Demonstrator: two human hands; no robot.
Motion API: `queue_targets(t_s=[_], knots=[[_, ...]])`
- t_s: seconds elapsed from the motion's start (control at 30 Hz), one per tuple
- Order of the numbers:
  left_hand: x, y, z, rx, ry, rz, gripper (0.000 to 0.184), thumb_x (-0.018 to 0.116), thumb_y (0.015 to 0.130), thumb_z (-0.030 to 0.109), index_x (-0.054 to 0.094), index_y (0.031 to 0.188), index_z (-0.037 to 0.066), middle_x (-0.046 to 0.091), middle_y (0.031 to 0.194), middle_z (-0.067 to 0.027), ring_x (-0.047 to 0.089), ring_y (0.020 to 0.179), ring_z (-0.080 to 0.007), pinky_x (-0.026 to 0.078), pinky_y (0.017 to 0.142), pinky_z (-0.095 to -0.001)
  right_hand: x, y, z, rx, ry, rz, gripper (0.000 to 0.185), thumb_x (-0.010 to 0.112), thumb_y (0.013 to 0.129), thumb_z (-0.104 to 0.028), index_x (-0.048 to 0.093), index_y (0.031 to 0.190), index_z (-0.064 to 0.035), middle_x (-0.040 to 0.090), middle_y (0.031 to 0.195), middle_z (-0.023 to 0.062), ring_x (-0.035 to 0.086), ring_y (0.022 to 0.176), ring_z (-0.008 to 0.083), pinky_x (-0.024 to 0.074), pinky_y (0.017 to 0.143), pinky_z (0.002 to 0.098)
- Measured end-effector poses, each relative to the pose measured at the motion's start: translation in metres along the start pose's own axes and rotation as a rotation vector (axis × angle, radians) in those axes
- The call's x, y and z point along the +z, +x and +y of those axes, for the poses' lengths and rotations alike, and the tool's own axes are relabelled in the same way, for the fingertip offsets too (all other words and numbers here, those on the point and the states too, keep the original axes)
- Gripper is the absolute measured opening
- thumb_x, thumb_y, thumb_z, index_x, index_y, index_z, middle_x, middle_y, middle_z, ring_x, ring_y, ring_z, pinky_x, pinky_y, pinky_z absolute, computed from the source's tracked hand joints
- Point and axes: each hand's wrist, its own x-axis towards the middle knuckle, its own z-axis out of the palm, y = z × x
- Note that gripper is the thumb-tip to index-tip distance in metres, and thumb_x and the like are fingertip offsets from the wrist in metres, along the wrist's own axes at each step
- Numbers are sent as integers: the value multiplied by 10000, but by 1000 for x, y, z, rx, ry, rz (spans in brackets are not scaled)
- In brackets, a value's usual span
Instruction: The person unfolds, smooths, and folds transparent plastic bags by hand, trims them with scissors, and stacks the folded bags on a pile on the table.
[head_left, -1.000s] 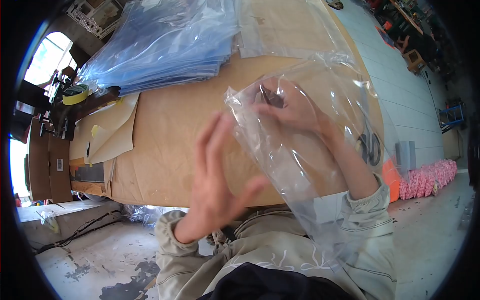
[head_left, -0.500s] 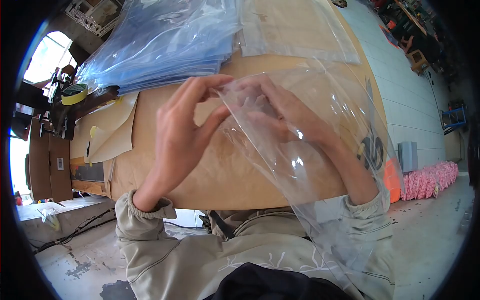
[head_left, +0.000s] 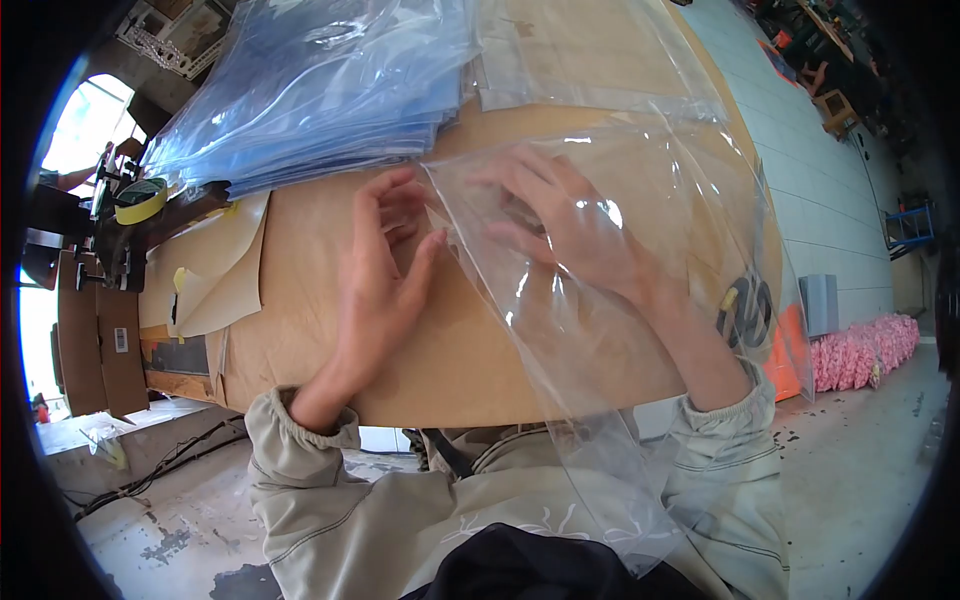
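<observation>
A clear plastic sheet or bag [head_left: 560, 330] hangs over the front edge of the brown-covered table [head_left: 300, 330] and drapes down onto my lap. My right hand [head_left: 575, 225] is behind or inside the clear plastic, its fingers curved and apart. At the plastic's left edge is my left hand [head_left: 385, 265], thumb and fingers apart, with nothing held between them. Scissors with black and yellow handles [head_left: 745, 310] lie at the right, seen through the plastic.
A stack of bluish plastic [head_left: 320, 90] lies at the back left, clear plastic [head_left: 600, 60] at the back right. Yellow tape [head_left: 140, 205] rests on a dark device at the left, above a cardboard box [head_left: 105, 335]. A pink bundle [head_left: 865, 355] stands right of the table.
My left hand has risen to the plastic's left edge, then moved slightly off it with fingers apart. The plastic has spread wider over my right hand, whose fingers have loosened.
</observation>
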Motion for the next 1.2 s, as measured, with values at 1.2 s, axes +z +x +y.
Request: queue_targets(t_s=[1.2], knots=[[-9,44,-8,-63,115,-109,227,678,802,19,628,1022,-6,695,899,-93,661,789,-126,526,726,-261,3,1,-8,-78,83,48,577,635,742,-99,456,1291,-115,540,1101,140,531,1019,330,432,848,427]])
